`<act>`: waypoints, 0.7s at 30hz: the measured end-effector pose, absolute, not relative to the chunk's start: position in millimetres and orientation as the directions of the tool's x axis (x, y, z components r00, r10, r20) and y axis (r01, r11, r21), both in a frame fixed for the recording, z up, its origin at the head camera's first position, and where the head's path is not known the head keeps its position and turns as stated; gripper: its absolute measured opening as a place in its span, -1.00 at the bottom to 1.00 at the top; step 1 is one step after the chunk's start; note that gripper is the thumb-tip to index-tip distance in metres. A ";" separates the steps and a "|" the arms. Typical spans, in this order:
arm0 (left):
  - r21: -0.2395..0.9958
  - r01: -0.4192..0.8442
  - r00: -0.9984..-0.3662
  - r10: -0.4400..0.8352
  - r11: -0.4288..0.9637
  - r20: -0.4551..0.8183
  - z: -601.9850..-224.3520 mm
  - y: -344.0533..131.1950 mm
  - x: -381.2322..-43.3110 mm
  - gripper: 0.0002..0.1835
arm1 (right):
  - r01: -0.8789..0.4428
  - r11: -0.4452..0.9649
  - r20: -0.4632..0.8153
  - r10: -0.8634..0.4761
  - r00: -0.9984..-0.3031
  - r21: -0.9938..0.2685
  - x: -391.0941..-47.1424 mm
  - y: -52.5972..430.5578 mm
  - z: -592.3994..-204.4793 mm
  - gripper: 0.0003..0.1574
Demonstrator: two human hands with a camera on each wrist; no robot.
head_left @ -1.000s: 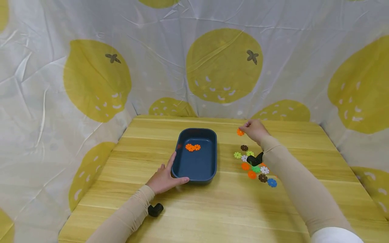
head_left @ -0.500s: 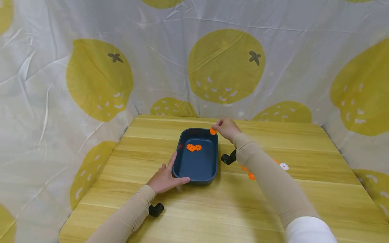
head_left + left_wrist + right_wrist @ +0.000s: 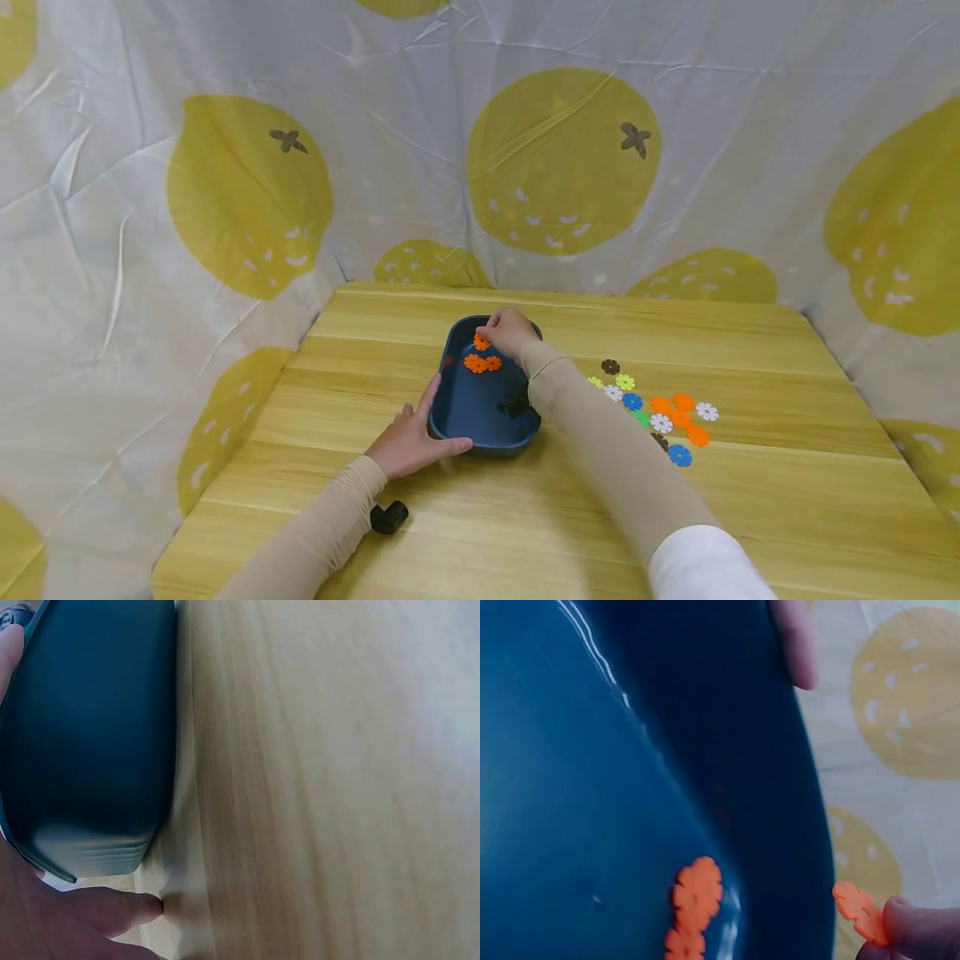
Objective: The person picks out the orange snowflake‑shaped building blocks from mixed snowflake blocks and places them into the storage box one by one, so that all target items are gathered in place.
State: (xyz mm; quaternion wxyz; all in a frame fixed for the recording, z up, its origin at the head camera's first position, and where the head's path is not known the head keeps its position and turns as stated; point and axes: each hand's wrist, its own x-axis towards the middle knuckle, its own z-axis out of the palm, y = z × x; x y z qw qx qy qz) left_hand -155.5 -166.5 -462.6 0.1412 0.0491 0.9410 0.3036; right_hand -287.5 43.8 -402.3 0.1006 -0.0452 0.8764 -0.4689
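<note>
My right hand (image 3: 513, 335) is over the far end of a dark blue plastic tray (image 3: 480, 421). Between thumb and finger it pinches an orange snowflake disc (image 3: 482, 342), a flat notched plastic piece also seen edge-tilted in the right wrist view (image 3: 861, 912). Below it, a cluster of orange discs (image 3: 476, 363) lies on the tray floor. At the tray's near left corner rests my left hand (image 3: 408, 442), index finger straight along the left side and thumb stretched along the near rim. In the left wrist view the tray's outer wall (image 3: 90, 735) fills the upper left.
Right of the tray, several loose discs in orange, white, blue (image 3: 680, 455), green, yellow and brown (image 3: 611, 367) lie on the wooden table (image 3: 750, 517). My right forearm crosses in front of some. A lemon-print curtain (image 3: 405, 167) stands behind the table and along its sides.
The right hand has moved left with the pinched orange disc, from beyond the loose discs, across the tray's right rim, to over its inside. The left hand stays at the tray corner.
</note>
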 end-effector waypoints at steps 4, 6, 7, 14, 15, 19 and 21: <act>0.588 0.012 -0.957 0.181 0.809 -0.228 -462.3 -166.8 -155.6 0.29 | 0.049 0.578 -0.173 -0.162 -0.971 -0.815 -288.7 32.2 -414.2 -0.64; 0.589 0.015 -0.957 0.182 0.808 -0.224 -461.8 -167.0 -155.6 0.29 | 0.055 0.592 -0.182 -0.157 -0.971 -0.804 -287.6 28.1 -417.3 -0.67; 0.590 0.017 -0.958 0.183 0.807 -0.222 -461.7 -166.7 -155.8 0.29 | 0.054 0.596 -0.181 -0.155 -0.971 -0.801 -286.4 27.0 -418.3 -0.69; 0.582 0.030 -0.958 0.189 0.813 -0.215 -462.9 -166.5 -157.6 0.28 | 0.051 0.607 -0.182 -0.155 -0.971 -0.793 -281.2 23.6 -423.7 -0.71; 0.580 0.029 -0.958 0.188 0.814 -0.216 -463.3 -166.5 -157.9 0.28 | 0.056 0.605 -0.188 -0.158 -0.969 -0.794 -281.3 23.8 -424.1 -0.70; 0.574 0.029 -0.959 0.185 0.818 -0.216 -464.0 -166.4 -158.1 0.29 | 0.067 0.606 -0.204 -0.160 -0.966 -0.793 -283.0 24.4 -425.9 -0.67; 0.572 0.029 -0.959 0.184 0.820 -0.216 -464.3 -166.3 -158.0 0.29 | 0.068 0.601 -0.205 -0.162 -0.965 -0.796 -282.9 25.2 -425.9 -0.67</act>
